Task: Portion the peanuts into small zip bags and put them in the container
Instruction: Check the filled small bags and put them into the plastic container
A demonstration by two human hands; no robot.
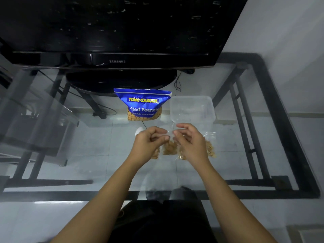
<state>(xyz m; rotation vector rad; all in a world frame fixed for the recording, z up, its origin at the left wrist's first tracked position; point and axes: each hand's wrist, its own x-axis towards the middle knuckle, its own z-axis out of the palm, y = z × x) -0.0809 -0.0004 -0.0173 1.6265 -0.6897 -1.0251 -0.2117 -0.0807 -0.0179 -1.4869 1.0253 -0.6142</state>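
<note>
Pinching the zip bag (169, 146) between left hand (149, 142) and right hand (190, 142).

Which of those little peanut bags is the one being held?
The middle small bag: both hands, left hand and right hand, pinch its top edge. The filled bag to the right lies untouched on the glass table.

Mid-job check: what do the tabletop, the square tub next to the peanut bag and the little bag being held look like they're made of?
Clear tabletop: seemingly glass in a black frame; floor tiles and table legs show through, with reflections.
Translucent square container: likely thin frosted plastic; cloudy walls, rounded corners.
Small clear zip bag, pinched by left hand and right hand: thin glossy plastic film; peanuts visible inside.
</note>
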